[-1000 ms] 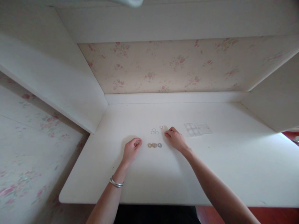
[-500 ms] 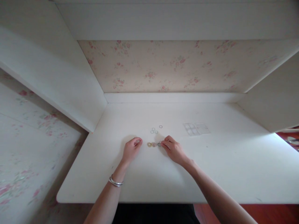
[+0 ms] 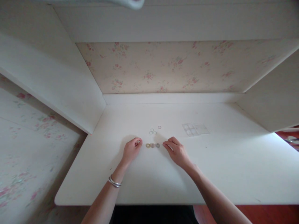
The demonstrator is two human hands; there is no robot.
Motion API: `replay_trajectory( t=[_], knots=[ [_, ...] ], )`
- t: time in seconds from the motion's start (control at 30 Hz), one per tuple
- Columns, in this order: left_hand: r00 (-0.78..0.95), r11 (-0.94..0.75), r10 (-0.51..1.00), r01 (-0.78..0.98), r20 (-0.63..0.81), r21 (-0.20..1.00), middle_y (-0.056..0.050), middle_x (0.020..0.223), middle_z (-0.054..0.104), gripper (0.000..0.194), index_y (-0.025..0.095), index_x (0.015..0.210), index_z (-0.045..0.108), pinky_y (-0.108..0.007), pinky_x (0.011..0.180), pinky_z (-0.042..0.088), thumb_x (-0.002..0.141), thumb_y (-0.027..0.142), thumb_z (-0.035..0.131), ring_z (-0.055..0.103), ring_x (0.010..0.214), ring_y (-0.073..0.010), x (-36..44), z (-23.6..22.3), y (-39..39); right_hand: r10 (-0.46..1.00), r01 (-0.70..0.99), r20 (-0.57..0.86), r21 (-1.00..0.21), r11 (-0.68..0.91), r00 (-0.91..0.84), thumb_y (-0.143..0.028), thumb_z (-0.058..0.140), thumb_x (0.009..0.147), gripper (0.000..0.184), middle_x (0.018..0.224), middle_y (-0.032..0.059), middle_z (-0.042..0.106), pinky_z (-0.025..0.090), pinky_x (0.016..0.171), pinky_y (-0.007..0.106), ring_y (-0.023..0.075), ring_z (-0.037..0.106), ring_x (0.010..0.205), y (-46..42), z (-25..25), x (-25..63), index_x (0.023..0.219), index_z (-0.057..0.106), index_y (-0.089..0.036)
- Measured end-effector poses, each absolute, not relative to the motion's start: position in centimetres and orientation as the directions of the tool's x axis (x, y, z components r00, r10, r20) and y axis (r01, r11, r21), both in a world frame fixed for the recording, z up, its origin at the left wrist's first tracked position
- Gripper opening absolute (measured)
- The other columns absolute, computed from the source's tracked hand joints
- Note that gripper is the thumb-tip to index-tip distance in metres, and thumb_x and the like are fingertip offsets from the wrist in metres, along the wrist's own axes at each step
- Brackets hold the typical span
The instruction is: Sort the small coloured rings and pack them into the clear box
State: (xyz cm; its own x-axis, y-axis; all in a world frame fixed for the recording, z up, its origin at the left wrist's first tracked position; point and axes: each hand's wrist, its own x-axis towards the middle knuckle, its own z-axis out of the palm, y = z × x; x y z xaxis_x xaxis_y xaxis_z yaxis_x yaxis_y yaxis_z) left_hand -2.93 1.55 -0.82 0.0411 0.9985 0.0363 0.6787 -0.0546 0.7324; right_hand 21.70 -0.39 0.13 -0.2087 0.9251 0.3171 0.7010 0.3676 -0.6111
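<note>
Three small rings touch in a row on the white table (image 3: pixel 149 183): a yellowish ring (image 3: pixel 146 145), a pinkish ring (image 3: pixel 152 145) and a dark grey ring (image 3: pixel 158 145). Just left of them my left hand (image 3: pixel 132 149) rests with fingers curled closed; whatever lies inside is hidden. To the right of the grey ring, slightly apart from it, is my right hand (image 3: pixel 177 152), thumb and fingers drawn together, with nothing visible at the tips. Farther back lie several thin pale rings; three form a cluster (image 3: pixel 152 130), and one thin ring (image 3: pixel 159 127) sits off to its right.
An opened clear plastic case (image 3: pixel 195 129) with compartments lies flat at the right rear. White panels (image 3: pixel 77 71) enclose the table at the left, back and right. A pale, rounded object (image 3: pixel 134 3) enters at the top edge.
My right hand has let go of the dark grey ring and drawn back a little to the right. My left hand has stayed put. The view has tilted slightly.
</note>
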Motion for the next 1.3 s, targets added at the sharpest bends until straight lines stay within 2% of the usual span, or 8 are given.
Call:
replay_trajectory(
  t=[0.1, 0.2, 0.3, 0.57, 0.8, 1.03, 1.17, 1.3],
  knots=[
    [0.151, -0.156, 0.986, 0.735, 0.066, 0.66, 0.0, 0.067, 0.062, 0.026, 0.02, 0.091, 0.066, -0.022, 0.058, 0.038, 0.087, 0.035, 0.045, 0.053, 0.059, -0.0119, -1.4, 0.4, 2.4, 0.945, 0.655, 0.322, -0.703, 0.277, -0.055, -0.038, 0.044, 0.091, 0.029, 0.081, 0.0049, 0.059, 0.046, 0.059, 0.024, 0.0127, 0.056, 0.065, -1.4, -0.5, 22.5, 0.088, 0.068, -0.022],
    [0.258, -0.27, 0.961, 0.79, 0.1, 0.551, -0.003, 0.086, 0.066, 0.021, 0.022, 0.093, 0.066, -0.023, 0.069, 0.041, 0.087, 0.029, 0.047, 0.058, 0.074, -0.0141, 0.9, 1.6, 3.8, 0.955, 0.625, 0.292, -0.754, 0.2, 0.046, -0.039, 0.044, 0.09, 0.03, 0.077, 0.0043, 0.058, 0.043, 0.053, 0.024, 0.0122, 0.054, 0.059, -2.4, -1.6, 23.0, 0.085, 0.068, -0.021],
    [0.309, -0.321, 0.945, 0.819, 0.107, 0.476, -0.004, 0.097, 0.065, 0.021, 0.024, 0.097, 0.065, -0.024, 0.076, 0.042, 0.088, 0.027, 0.046, 0.059, 0.087, -0.0156, 3.3, 2.1, 5.7, 0.954, 0.608, 0.291, -0.771, 0.189, 0.073, -0.04, 0.044, 0.09, 0.03, 0.075, 0.0035, 0.057, 0.043, 0.053, 0.024, 0.012, 0.052, 0.058, -2.8, -2.3, 23.2, 0.085, 0.067, -0.022],
    [0.35, -0.336, 0.936, 0.879, 0.019, 0.338, -0.007, 0.105, 0.063, 0.025, 0.022, 0.103, 0.064, -0.028, 0.076, 0.042, 0.09, 0.028, 0.043, 0.06, 0.091, -0.019, 6.9, 1.2, 10.2, 0.961, 0.62, 0.269, -0.764, 0.178, 0.055, -0.037, 0.044, 0.091, 0.029, 0.077, 0.0025, 0.057, 0.041, 0.054, 0.022, 0.0107, 0.052, 0.059, -2.4, -2.5, 23.6, 0.086, 0.067, -0.022],
    [0.395, -0.359, 0.918, 0.871, -0.043, 0.336, -0.009, 0.092, 0.068, 0.018, 0.018, 0.085, 0.068, -0.028, 0.076, 0.042, 0.085, 0.021, 0.05, 0.061, 0.088, -0.0194, 7.2, 1.0, 11.3, 0.965, 0.608, 0.255, -0.776, 0.168, 0.059, -0.036, 0.045, 0.091, 0.028, 0.079, 0.0028, 0.058, 0.042, 0.055, 0.022, 0.0108, 0.053, 0.06, -2.3, -2.6, 23.7, 0.087, 0.068, -0.022],
    [0.421, -0.38, 0.907, 0.846, -0.03, 0.375, -0.004, 0.1, 0.066, 0.02, 0.022, 0.096, 0.064, -0.025, 0.082, 0.042, 0.09, 0.026, 0.045, 0.06, 0.094, -0.0162, 5.7, 2.7, 7.6, 0.968, 0.6, 0.247, -0.782, 0.167, 0.053, -0.037, 0.045, 0.09, 0.028, 0.08, 0.0025, 0.058, 0.042, 0.056, 0.021, 0.0102, 0.053, 0.061, -2.3, -2.7, 23.7, 0.087, 0.068, -0.021],
    [0.432, -0.385, 0.902, 0.819, -0.016, 0.426, -0.002, 0.1, 0.066, 0.019, 0.022, 0.095, 0.062, -0.024, 0.08, 0.043, 0.091, 0.026, 0.044, 0.06, 0.094, -0.0147, 4.4, 3.2, 4.2, 0.968, 0.607, 0.245, -0.778, 0.165, 0.05, -0.038, 0.045, 0.09, 0.028, 0.08, 0.0023, 0.058, 0.041, 0.056, 0.021, 0.0098, 0.052, 0.06, -2.3, -2.7, 23.6, 0.087, 0.067, -0.021],
    [0.439, -0.391, 0.898, 0.83, -0.031, 0.398, -0.001, 0.1, 0.065, 0.021, 0.025, 0.096, 0.061, -0.024, 0.077, 0.043, 0.093, 0.028, 0.041, 0.06, 0.092, -0.0147, 3.9, 3.0, 1.8, 0.97, 0.603, 0.24, -0.781, 0.163, 0.049, -0.038, 0.045, 0.09, 0.028, 0.081, 0.0027, 0.059, 0.042, 0.056, 0.021, 0.0102, 0.054, 0.061, -2.4, -2.6, 23.5, 0.088, 0.068, -0.021]
  ],
)
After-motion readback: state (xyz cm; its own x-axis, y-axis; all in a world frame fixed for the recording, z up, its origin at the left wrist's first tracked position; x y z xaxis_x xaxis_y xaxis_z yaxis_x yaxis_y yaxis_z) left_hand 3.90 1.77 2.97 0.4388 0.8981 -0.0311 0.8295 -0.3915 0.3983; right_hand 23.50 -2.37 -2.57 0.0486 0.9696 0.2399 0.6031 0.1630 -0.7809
